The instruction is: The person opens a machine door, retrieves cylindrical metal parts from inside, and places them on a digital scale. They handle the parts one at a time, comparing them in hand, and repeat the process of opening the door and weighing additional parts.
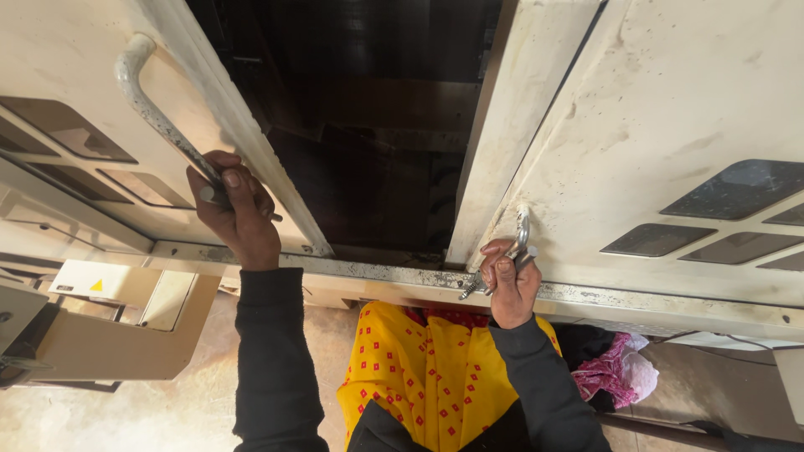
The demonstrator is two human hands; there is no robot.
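Clothing: yellow garment with small red squares point(427, 377) is showing nearest the camera, between two black sleeves point(272, 368) that are reaching up and away.
Right hand: right hand point(508, 285) is gripping a small metal latch handle point(523, 230) at the lower edge of the right door point(662, 125); its fingers are curling tight around the metal, and a threaded bolt point(469, 289) is sticking out just beside them.
Left hand: left hand point(237, 213) is wrapping closed around the lower end of a long, curved metal bar handle point(151, 105) on the left door point(67, 125).
Doors: both cream-coloured, smudged panels are standing swung apart, each carrying dark slotted vents.
Frame: a scuffed pale ledge point(377, 272) is running below both doors.
Interior: the dark cabinet opening point(368, 125) is lying farthest back, between the doors; what it is holding cannot be told.
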